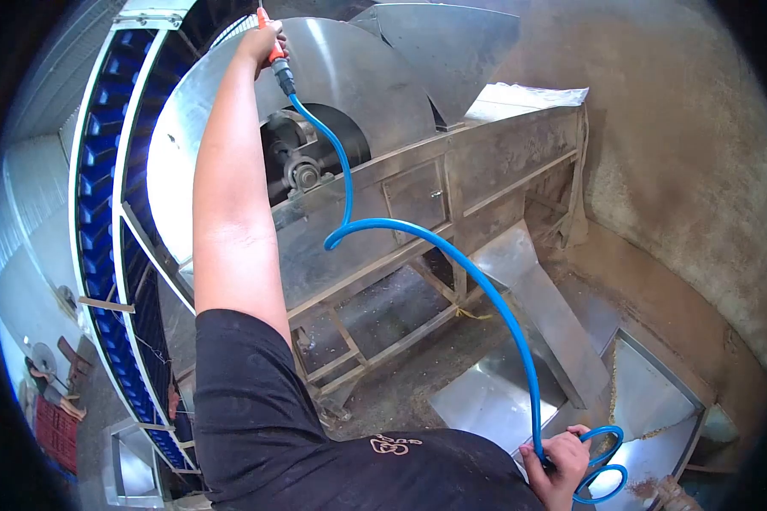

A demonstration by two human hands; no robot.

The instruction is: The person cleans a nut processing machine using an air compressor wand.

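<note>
My left hand (pixel 262 44) is stretched far up and forward, its fingers wrapped round an orange air blow gun (pixel 276 53). A dark grey fitting joins the gun to a blue air hose (pixel 435 234), which runs down in loose curls. At the lower right, close to my body, my right hand (pixel 562 464) is closed on that hose, with coils sticking out beyond the fingers. Beside my left hand stands the big curved sheet-metal housing (pixel 349 64) of a machine; below the gun, a shaft bearing (pixel 303 175) shows in a dark round opening.
A blue cleated conveyor (pixel 102 170) climbs along the left. The machine's dusty metal frame (pixel 452 183) spans the middle, with a metal chute (pixel 554 315) below. A metal tray (pixel 656 392) lies at lower right, near a stained wall (pixel 673 153). Another person (pixel 55 392) is far left near red crates (pixel 55 434).
</note>
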